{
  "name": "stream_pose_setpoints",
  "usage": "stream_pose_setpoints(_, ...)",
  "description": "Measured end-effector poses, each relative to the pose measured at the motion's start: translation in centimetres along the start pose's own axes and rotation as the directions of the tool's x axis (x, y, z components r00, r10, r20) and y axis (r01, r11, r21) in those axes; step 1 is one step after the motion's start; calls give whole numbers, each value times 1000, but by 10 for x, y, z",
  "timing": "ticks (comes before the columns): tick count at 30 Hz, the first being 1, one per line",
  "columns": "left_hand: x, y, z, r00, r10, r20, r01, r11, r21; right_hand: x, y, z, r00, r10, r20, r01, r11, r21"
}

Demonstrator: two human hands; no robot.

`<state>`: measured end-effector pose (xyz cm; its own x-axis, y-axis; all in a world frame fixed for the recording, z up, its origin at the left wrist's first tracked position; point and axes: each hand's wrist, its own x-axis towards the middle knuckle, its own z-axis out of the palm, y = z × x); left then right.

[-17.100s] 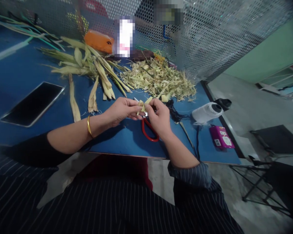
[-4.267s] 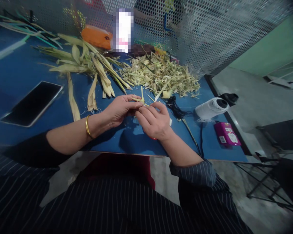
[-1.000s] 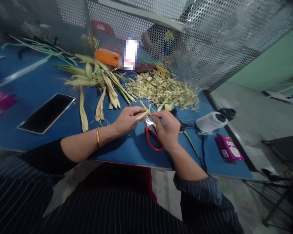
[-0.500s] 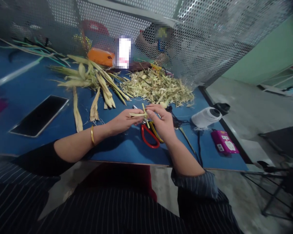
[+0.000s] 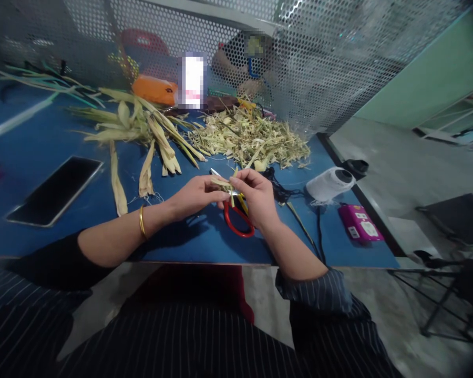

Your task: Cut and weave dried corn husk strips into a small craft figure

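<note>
Crossed strips of pale corn husk point(image 5: 221, 182) are pinched between my two hands, above the blue table. My left hand point(image 5: 199, 198) has its thumb and fingers closed on the strips from the left. On the other side, my right hand point(image 5: 256, 196) grips them with thumb and fingertips. Below my hands lie scissors point(image 5: 236, 229) with one red and one yellow handle loop; a blade tip points out past the left fingers, and their middle is partly hidden. Just beyond is a heap of shredded husk point(image 5: 256, 139).
Whole dried husks point(image 5: 128, 123) lie at back left, near a dark phone point(image 5: 57, 190). To the right are a white thread cone point(image 5: 327, 185), black cords point(image 5: 279, 186) and a purple packet point(image 5: 360, 223). A perforated metal screen point(image 5: 307, 68) rises behind.
The strips have turned and sit lower between my fingers, with less of them showing. My right fingertips have come closer to my left hand. The whole view has shifted slightly.
</note>
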<state>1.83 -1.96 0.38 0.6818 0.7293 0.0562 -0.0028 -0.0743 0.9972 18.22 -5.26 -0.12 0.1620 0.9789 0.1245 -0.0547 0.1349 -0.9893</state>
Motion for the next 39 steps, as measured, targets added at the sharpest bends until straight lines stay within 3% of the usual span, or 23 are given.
stream_pose_setpoints(7, -1, -2, 4, 971, -55, -233, 45, 998, -49, 0, 5, 3, 999, 3, 37, -5, 999, 46)
stream_pose_setpoints(12, -3, 2, 3, 969, -59, -238, 74, 996, 54, -1, 7, 3, 1000, -19, 11, 19, 998, -62)
stream_pose_setpoints(20, 0, 4, 3, 948, -26, -316, -17, 991, -132, -1, 2, 1, 991, -106, 86, 120, 975, -188)
stream_pose_setpoints(25, 2, -1, 2, 940, -15, -340, -39, 987, -153, -4, 5, 0, 970, -224, 91, 242, 880, -408)
stream_pose_setpoints(29, 3, -4, 2, 935, -32, -354, -39, 981, -192, -5, 6, 0, 949, -267, 165, 313, 835, -453)
stream_pose_setpoints(33, 4, -4, 2, 933, -34, -358, -39, 980, -196, -5, 5, -2, 898, -357, 257, 439, 692, -573)
stream_pose_setpoints(36, 4, -4, 1, 919, -54, -390, -22, 982, -188, -5, 5, -5, 824, -455, 338, 548, 485, -682)
stream_pose_setpoints(39, 4, -3, 1, 922, -81, -379, -6, 975, -223, -5, 5, -6, 758, -546, 357, 574, 299, -762)
